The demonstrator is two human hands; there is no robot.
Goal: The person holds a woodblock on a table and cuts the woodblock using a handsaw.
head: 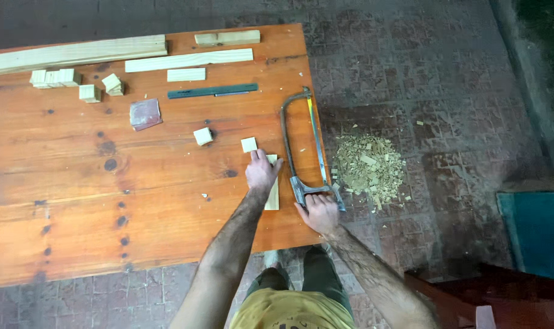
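left hand (262, 172) flat on wood strip (273, 194), middle of frame, strip runs up-down | right hand (318, 213) shut on saw (302, 146) handle, just right of strip | table (76, 213)

No packages, labels, signs or screens are showing anywhere in this view of the workshop from above.

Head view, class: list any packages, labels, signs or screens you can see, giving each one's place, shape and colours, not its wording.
None in view: no package, label, sign or screen.
Only bare items: wood strip under the left hand, hacksaw in the right hand, wood blocks on the orange table.
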